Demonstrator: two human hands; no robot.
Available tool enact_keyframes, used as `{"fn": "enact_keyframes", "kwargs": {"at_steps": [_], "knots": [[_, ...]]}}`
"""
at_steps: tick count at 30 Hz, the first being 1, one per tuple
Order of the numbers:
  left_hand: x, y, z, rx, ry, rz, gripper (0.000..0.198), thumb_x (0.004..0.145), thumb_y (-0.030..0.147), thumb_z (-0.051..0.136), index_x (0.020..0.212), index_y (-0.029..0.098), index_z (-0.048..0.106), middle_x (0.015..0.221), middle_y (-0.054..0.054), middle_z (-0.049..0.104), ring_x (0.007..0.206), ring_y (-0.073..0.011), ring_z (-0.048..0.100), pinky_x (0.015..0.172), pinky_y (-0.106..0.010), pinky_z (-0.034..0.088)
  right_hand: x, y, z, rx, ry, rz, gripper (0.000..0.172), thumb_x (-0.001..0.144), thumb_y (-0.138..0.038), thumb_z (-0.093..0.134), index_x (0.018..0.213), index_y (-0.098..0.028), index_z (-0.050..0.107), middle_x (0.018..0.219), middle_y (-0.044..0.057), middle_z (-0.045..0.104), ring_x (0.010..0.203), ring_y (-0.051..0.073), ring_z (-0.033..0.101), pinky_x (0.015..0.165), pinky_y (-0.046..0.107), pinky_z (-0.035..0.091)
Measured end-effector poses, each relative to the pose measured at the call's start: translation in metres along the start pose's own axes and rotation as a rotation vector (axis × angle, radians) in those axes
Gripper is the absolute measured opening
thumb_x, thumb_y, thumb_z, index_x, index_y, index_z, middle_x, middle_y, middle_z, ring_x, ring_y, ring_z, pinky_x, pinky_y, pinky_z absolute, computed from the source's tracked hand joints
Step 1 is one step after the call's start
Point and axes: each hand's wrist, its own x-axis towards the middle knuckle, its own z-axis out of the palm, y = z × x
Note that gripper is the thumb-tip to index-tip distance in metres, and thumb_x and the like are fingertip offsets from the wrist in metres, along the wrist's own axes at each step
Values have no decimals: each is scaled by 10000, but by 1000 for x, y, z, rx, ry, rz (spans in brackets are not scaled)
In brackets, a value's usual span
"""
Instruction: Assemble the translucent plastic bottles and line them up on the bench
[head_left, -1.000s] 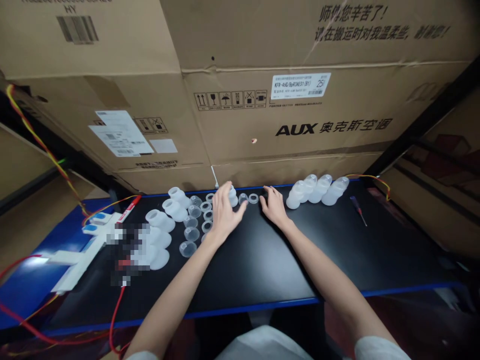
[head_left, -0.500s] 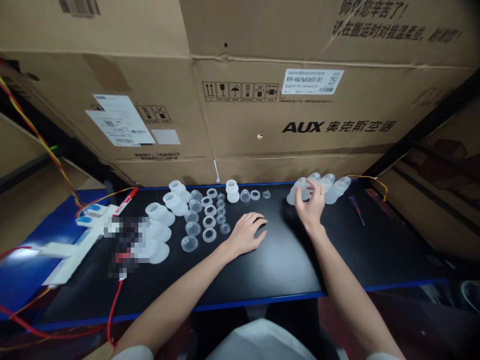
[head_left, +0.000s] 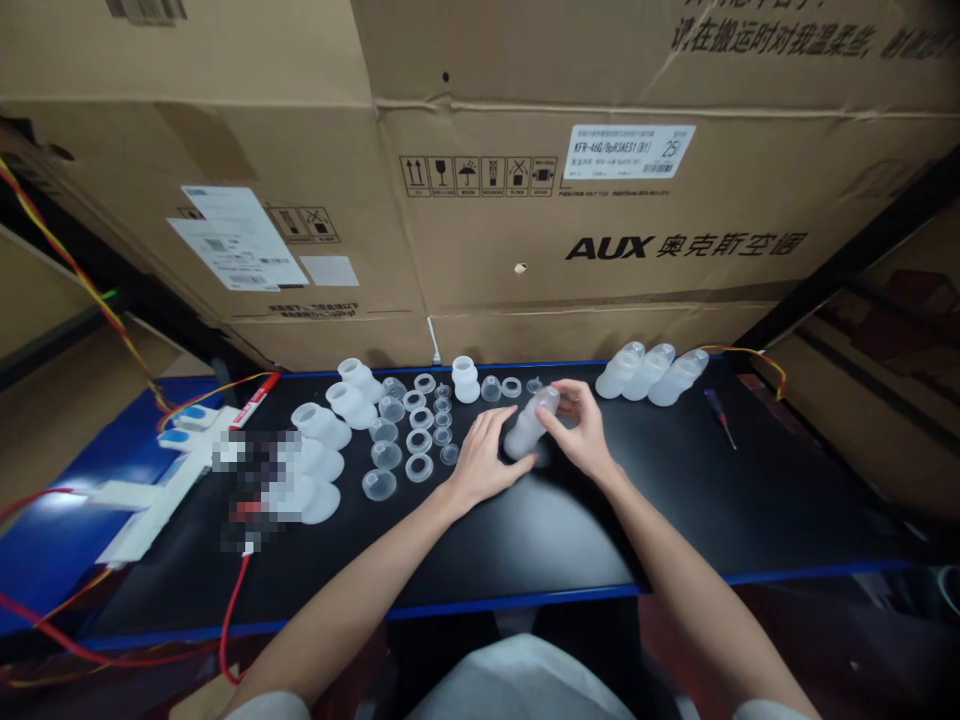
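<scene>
Bottle [head_left: 527,428], frosted translucent plastic, tilted at frame centre: right hand [head_left: 581,436] pinches its neck, left hand [head_left: 485,463] fingers curl around its base.

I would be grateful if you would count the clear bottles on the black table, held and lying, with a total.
Bottle held between the left hand and right hand: 1
Bottles lying at the back right: 3
Total: 4
</scene>
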Motion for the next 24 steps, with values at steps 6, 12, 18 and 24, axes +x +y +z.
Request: {"fn": "enact_keyframes", "kwargs": {"at_steps": [6, 12, 18, 24], "knots": [[4, 17, -2, -386, 16, -289, 562, 799, 378, 866, 1303, 211, 680, 1131, -65, 806, 978, -241, 762, 905, -370, 597, -1, -8, 8, 349, -88, 181, 489, 792, -446, 955, 1143, -287, 653, 1147, 68, 791, 1101, 272, 761, 985, 421, 616], [16, 25, -11, -1055, -333, -562, 549, 716, 482, 906, 1065, 97, 729, 921, -140, 803, 677, -217, 740, 668, -331, 602, 5, -14, 1, 587, -105, 345, 584, 719, -492, 994, 1179, -277, 706, 1130, 95, 824, 1090, 337, 783, 972, 485, 618], [19, 32, -4, -1201, -283, -608, 543, 717, 506, 888, 1005, 78, 718, 838, -145, 779, 606, -201, 707, 607, -314, 586, 9, -18, 6, 681, 14, 398, 573, 694, -456, 1012, 1163, -263, 745, 1165, 97, 826, 1106, 338, 783, 991, 471, 615], [24, 35, 4, -928, -146, -544, 520, 737, 514, 880, 1022, 103, 736, 826, -84, 755, 628, -175, 674, 605, -285, 543, 8, -10, 19, 609, 158, 414, 527, 725, -425, 986, 1150, -225, 746, 1127, 111, 827, 1140, 335, 771, 1021, 470, 610]]}}
